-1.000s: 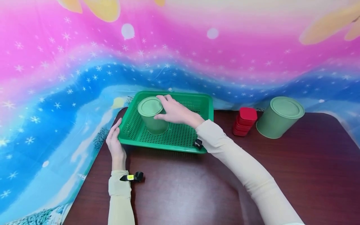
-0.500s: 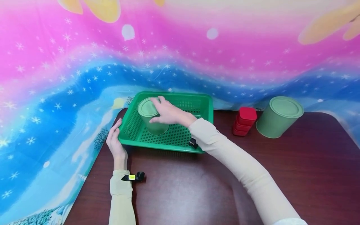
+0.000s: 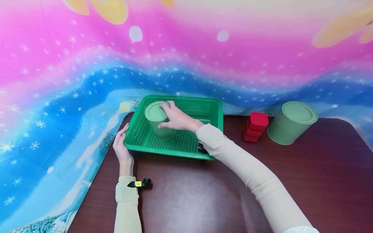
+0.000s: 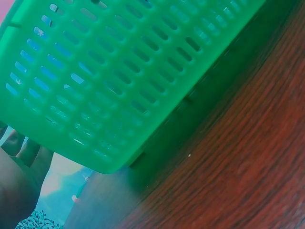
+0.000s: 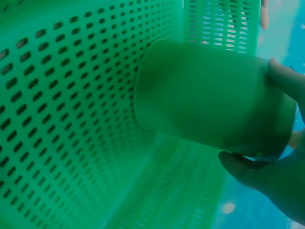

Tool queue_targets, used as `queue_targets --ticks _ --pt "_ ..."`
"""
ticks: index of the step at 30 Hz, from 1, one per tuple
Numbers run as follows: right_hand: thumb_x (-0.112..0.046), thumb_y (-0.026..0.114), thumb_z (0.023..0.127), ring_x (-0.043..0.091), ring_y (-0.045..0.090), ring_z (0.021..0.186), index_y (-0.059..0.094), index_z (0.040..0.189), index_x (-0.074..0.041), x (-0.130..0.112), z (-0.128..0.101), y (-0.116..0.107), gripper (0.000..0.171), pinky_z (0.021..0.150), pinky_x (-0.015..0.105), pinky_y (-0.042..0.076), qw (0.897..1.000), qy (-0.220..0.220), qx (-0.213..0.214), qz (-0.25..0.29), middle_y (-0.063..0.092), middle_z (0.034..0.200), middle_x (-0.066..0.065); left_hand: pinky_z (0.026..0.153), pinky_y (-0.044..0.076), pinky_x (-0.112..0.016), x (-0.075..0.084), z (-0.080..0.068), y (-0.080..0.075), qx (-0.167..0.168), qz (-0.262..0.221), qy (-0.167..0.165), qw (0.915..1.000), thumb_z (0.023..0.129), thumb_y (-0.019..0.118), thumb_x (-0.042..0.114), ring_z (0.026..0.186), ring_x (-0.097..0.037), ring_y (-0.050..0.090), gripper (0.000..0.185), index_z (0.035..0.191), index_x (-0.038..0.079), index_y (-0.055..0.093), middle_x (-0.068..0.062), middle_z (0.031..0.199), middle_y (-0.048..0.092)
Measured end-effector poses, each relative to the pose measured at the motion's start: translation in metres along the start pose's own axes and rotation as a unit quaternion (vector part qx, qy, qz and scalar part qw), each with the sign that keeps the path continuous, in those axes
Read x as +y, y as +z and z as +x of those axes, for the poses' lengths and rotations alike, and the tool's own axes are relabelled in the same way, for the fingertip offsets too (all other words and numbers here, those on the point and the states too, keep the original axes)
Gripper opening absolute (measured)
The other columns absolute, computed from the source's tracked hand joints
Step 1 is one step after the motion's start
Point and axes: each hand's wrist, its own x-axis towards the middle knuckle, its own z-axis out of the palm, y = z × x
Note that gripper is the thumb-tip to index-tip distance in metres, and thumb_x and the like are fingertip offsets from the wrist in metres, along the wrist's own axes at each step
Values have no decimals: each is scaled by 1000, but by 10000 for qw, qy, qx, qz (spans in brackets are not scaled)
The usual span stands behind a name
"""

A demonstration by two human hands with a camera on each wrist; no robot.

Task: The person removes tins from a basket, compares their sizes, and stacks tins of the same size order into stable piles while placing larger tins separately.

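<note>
A small green tin [image 3: 158, 120] was seen standing upright inside a green slotted basket [image 3: 212, 106], toward the basket's left side, with the basket set at the far left corner of the dark wooden surface [image 3: 204, 194]. The tin was held near its top by the right hand [image 3: 177, 118], fingers curled round the lidded rim and the thumb laid against the near wall. The left hand [image 3: 122, 149] was laid flat against the basket's left wall, fingers straight, with nothing clasped.

The tin was judged to be stiff and light, probably thin metal, with a smooth, somewhat slippery wall; a hold round the upper wall just under the lid was judged the surest, since a lift by the lid alone could pull it loose. The basket was judged to be light, slightly flexible plastic that could slide on the surface.

Only in the head view were a stack of red tins [image 3: 254, 127] and a larger green tin [image 3: 291, 122] shown, toward the far right edge of the surface. In the right wrist view the tin's wall [image 5: 214, 105] and the fingertips [image 5: 286, 78] on it were shown up close. In the left wrist view only the basket's outer wall [image 4: 119, 71], the wood and a little of the hand were shown.
</note>
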Motion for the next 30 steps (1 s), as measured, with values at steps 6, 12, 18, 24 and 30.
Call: queue_targets --ticks 6,12,18,24,30 --pt "-44 77 93 36 52 131 20 166 -21 12 1 9 95 106 52 46 9994 93 25 346 36 149 24 117 28 -38 -1 0 1 -22 -34 -45 10000 107 46 9 142 -25 45 35 126 -9 69 -10 137 67" --pt "-42 79 92 36 51 131 19 166 -21 13 2 13 98 105 53 46 9987 29 77 499 38 147 24 115 30 -36 0 1 0 20 -33 -41 10000 106 46 9 140 -25 47 35 125 -9 70 -11 137 67" --pt "-42 83 89 33 52 128 28 164 -21 11 3 14 95 102 52 48 9986 75 286 440 44 143 21 113 34 -33 0 0 0 -5 -125 -134 9998 106 45 8 140 -25 48 35 125 -9 69 -14 139 65" --pt "-40 86 84 35 51 132 40 160 -18 4 3 8 92 103 52 48 9984 -175 518 121 50 146 19 109 38 -30 -2 -1 1 1 -106 -103 9999 107 45 8 138 -25 48 35 124 -8 70 -14 140 64" --pt "-42 86 84 32 50 133 43 159 -17 -12 -3 -8 90 101 48 48 9971 -279 677 212 52 146 16 110 37 -31 0 0 -1 23 -94 -55 9999 106 45 8 139 -25 48 35 125 -8 70 -9 139 66"
